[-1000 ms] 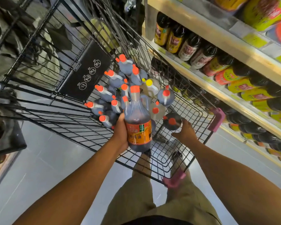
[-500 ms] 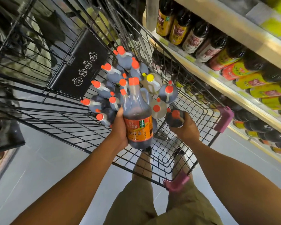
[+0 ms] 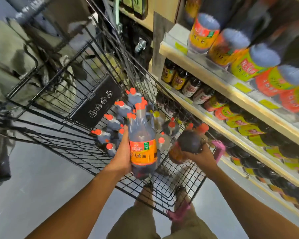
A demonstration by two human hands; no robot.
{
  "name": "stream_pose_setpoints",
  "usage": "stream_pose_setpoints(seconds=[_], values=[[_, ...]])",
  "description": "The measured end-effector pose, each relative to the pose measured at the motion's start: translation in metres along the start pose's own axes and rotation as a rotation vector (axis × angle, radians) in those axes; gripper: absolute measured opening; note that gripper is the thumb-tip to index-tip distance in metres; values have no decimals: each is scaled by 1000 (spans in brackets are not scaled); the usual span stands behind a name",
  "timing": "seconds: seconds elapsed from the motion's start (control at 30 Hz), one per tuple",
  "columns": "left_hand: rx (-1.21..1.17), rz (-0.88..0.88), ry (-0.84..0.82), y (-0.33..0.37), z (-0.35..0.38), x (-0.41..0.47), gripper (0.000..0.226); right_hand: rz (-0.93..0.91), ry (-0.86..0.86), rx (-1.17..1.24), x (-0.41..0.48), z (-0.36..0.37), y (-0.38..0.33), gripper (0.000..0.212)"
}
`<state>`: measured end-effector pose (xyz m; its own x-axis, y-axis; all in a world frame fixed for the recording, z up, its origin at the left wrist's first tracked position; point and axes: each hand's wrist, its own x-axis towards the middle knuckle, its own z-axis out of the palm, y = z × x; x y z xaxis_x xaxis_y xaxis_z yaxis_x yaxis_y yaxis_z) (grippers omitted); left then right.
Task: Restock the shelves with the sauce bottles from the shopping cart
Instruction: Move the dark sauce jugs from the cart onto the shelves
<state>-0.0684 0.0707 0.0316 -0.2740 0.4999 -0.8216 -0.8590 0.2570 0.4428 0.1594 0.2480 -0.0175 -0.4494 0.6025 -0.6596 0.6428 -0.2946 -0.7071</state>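
Over the shopping cart (image 3: 97, 102), the left grip (image 3: 123, 157) clasped an upright sauce bottle (image 3: 142, 144); the right grip (image 3: 203, 156) clutched a second bottle (image 3: 188, 143) (tilted, blurred).

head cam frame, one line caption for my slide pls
Left hand grips an upright sauce bottle, right hand holds a tilted bottle over the wire cart beside stocked shelves.

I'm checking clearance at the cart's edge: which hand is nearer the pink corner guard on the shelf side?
Right. The right hand, gripping a tilted bottle, sits just beside the pink corner guard; the left hand holds an upright bottle farther to its left.
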Motion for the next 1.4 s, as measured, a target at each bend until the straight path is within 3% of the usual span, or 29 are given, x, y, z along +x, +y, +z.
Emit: stream_pose_setpoints(seconds=[0.23, 0.33, 0.53, 0.63, 0.73, 0.77, 0.9, 1.0, 1.1, 1.2, 1.3, 1.4], values=[[53, 93, -115, 31, 17, -39, 80, -115, -149, 436, -46, -15, -77, 55], [74, 136, -173, 43, 24, -53, 82, -195, -285, 549, -57, -19, -107, 69], [165, 198, -223, 52, 50, -92, 82, -232, -333, 614, -85, -33, -151, 107], [170, 248, -220, 52, 66, -111, 81, -255, -293, 659, -101, -45, -162, 105], [177, 277, -234, 46, 80, -128, 64, -311, -235, 718, -122, -60, -167, 54], [176, 292, -250, 43, 85, -133, 63, -313, -228, 721, -130, -66, -167, 46], [163, 354, -278, 31, 109, -150, 64, -348, -234, 630, -160, -85, -164, 87], [175, 368, -295, 23, 131, -162, 57, -354, -181, 625, -179, -101, -155, 101], [227, 355, -348, 14, 151, -162, 84, -379, -99, 627, -195, -119, -142, 96], [286, 310, -413, 7, 172, -163, 77, -385, 9, 656, -212, -131, -129, 81], [348, 220, -452, 2, 188, -162, 65, -374, 110, 725, -232, -135, -115, 78], [439, 180, -565, -4, 203, -160, 80, -377, 207, 813, -254, -134, -98, 85]])
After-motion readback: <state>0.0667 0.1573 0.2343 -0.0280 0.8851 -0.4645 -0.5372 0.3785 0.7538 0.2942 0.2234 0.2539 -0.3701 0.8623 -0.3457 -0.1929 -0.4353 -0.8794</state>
